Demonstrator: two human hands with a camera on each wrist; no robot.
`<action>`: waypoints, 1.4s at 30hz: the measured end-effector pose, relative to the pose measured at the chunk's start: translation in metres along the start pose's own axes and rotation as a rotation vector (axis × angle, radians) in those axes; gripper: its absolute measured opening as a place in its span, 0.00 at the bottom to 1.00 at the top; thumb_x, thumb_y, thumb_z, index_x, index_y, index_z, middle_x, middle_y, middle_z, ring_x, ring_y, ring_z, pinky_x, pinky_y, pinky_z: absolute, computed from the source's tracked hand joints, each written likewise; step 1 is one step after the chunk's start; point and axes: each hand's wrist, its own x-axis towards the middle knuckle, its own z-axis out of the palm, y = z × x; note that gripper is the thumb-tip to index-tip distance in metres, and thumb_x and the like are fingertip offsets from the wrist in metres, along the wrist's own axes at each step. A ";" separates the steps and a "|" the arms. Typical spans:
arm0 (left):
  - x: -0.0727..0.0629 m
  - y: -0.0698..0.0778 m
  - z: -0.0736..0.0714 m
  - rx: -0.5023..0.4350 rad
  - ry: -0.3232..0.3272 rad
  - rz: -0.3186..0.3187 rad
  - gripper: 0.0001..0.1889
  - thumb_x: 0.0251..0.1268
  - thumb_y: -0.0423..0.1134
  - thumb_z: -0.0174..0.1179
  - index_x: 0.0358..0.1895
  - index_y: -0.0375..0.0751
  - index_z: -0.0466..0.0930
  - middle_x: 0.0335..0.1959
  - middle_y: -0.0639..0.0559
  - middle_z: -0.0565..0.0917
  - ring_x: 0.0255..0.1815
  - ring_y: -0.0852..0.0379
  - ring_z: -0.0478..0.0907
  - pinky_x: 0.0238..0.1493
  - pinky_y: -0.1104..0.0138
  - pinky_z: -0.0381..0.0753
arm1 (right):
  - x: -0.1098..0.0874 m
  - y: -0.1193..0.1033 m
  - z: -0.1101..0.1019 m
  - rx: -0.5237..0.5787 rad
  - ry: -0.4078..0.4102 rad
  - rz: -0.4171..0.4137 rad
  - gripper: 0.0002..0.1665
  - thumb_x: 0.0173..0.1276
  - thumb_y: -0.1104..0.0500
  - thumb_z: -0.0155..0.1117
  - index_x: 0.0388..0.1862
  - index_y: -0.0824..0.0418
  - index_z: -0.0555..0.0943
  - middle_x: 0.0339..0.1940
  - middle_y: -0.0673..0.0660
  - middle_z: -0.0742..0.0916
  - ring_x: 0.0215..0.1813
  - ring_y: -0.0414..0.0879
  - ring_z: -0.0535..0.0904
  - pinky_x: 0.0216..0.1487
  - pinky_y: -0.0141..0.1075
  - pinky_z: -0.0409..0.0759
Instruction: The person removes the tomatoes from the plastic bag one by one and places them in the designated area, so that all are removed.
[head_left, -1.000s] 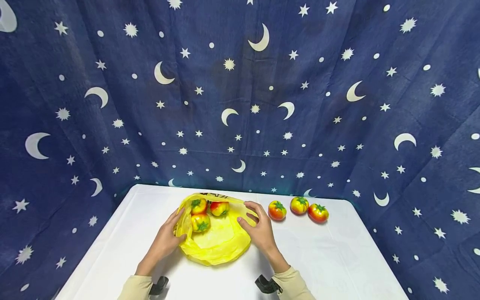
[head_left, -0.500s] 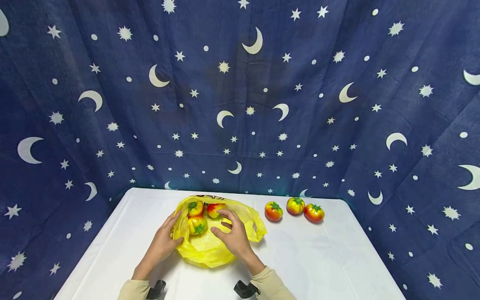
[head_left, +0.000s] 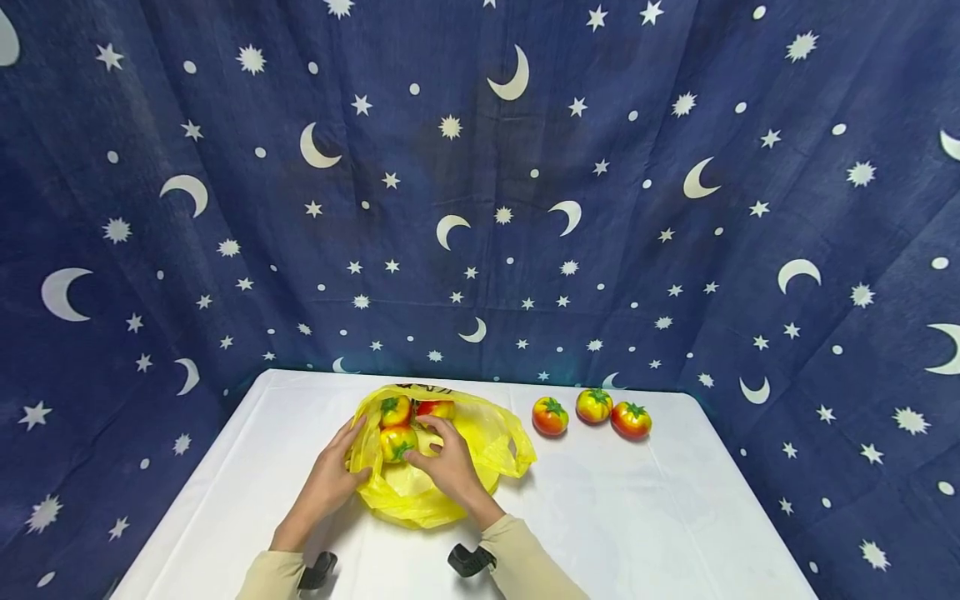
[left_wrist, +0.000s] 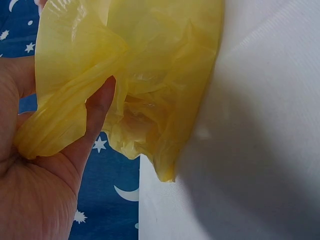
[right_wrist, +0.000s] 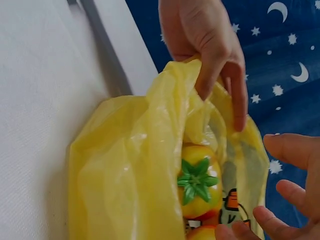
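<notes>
So there's a navy moon-and-star curtain [head_left: 480, 183] behind a white tabletop [head_left: 660, 517], and a yellow plastic bag [head_left: 412, 506] sits near the far edge, a bit left of centre, mouth gaping. Left hand [head_left: 330, 477] is pinching the bag's left rim. Right hand [head_left: 452, 471] is at the opening, fingers spread and slightly bent; can't tell if it's touching anything. Three red-yellow fruits [head_left: 396, 442] are bunched inside; three loose fruits [head_left: 595, 407] sit along the far edge, toward the right corner.
</notes>
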 end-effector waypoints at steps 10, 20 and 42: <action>0.002 -0.001 -0.004 -0.006 -0.003 0.026 0.47 0.53 0.28 0.66 0.78 0.41 0.53 0.78 0.35 0.54 0.77 0.31 0.53 0.75 0.40 0.56 | 0.021 0.006 0.014 -0.246 -0.022 -0.046 0.34 0.56 0.58 0.76 0.63 0.53 0.77 0.65 0.54 0.79 0.67 0.53 0.74 0.66 0.51 0.76; -0.003 -0.004 -0.007 -0.004 -0.003 0.016 0.47 0.53 0.28 0.66 0.78 0.41 0.53 0.78 0.35 0.54 0.77 0.31 0.53 0.75 0.40 0.56 | 0.028 0.015 0.030 -0.364 -0.058 -0.022 0.33 0.53 0.59 0.78 0.59 0.50 0.79 0.64 0.49 0.80 0.66 0.49 0.75 0.70 0.47 0.73; 0.000 -0.003 -0.001 -0.034 -0.016 -0.034 0.47 0.53 0.26 0.65 0.78 0.43 0.54 0.79 0.36 0.53 0.78 0.33 0.51 0.76 0.43 0.55 | 0.030 0.023 0.039 -0.519 -0.103 -0.106 0.45 0.48 0.58 0.81 0.66 0.55 0.71 0.65 0.54 0.77 0.64 0.51 0.77 0.68 0.45 0.76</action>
